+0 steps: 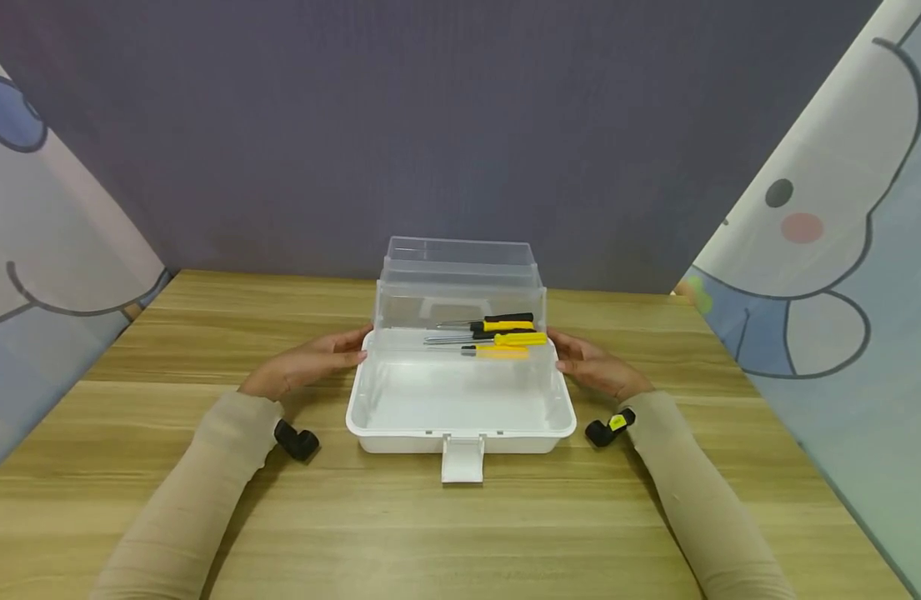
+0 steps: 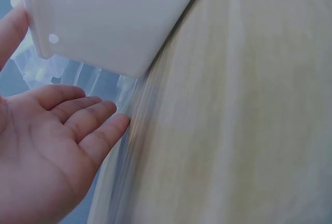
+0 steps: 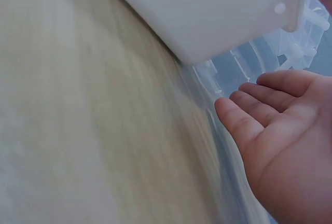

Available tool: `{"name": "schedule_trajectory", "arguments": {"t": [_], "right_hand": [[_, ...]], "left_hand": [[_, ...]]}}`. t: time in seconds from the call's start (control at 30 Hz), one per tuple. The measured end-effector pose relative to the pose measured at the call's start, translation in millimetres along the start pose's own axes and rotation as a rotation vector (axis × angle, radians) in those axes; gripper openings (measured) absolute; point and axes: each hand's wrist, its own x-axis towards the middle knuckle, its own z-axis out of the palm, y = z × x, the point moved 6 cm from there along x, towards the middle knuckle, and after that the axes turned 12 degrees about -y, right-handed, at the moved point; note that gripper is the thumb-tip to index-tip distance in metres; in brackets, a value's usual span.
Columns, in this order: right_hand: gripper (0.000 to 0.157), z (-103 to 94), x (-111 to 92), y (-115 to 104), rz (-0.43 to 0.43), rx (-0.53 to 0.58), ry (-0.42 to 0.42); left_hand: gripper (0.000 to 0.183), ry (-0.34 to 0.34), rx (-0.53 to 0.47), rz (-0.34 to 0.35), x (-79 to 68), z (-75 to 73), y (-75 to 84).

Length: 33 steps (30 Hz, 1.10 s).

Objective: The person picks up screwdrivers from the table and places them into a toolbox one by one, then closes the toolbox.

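A white plastic toolbox stands on the table with its clear lid raised at the back and its front latch hanging down. Several screwdrivers with yellow or black handles lie toward the back of the box, tips to the left. My left hand is at the left side, its thumb at the rim and its other fingers extended near the back corner. On the opposite side my right hand has its thumb by the rim. In both wrist views the palms are turned up, fingers fairly straight, beside the box wall.
The wooden table extends around the box. Behind it rises a dark grey panel. Cartoon-printed sheets flank the table. A small black camera is worn on each wrist over beige sleeves.
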Motion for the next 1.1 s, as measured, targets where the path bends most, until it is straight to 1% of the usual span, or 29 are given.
{"name": "schedule_trajectory", "arguments": {"t": [0.17, 0.33, 0.4, 0.63, 0.77, 0.87, 1.0, 1.1], "right_hand": [[0.081, 1.6, -0.6, -1.3, 0.007, 0.008, 0.012], [0.07, 0.9, 0.3, -2.5, -0.008, 0.019, 0.054], [0.068, 1.0, 0.4, -2.9, -0.019, 0.029, 0.058], [0.072, 2.9, -1.8, 0.1, -0.028, 0.056, 0.027], [0.069, 2.0, -1.6, 1.0, -0.017, 0.068, 0.039], [0.071, 1.8, -2.1, 1.5, -0.013, 0.06, 0.041], [0.075, 2.8, -2.7, 2.3, -0.029, 0.059, 0.027], [0.071, 4.0, -1.9, 2.7, -0.048, 0.082, 0.01]], "left_hand": [[0.075, -0.04, -0.047, 0.04, 1.3, 2.8, 0.7], [0.077, -0.053, -0.076, 0.069, 1.7, 4.7, 1.6], [0.077, -0.055, -0.086, 0.077, 1.7, 4.9, 2.1], [0.077, -0.077, -0.108, 0.095, 3.6, 6.6, 2.5], [0.079, -0.083, -0.119, 0.107, 3.6, 6.6, 1.9], [0.08, -0.079, -0.123, 0.113, 4.1, 6.3, 2.0], [0.079, -0.082, -0.115, 0.122, 5.4, 6.3, 1.4], [0.08, -0.083, -0.123, 0.134, 5.2, 6.1, 0.7]]}}
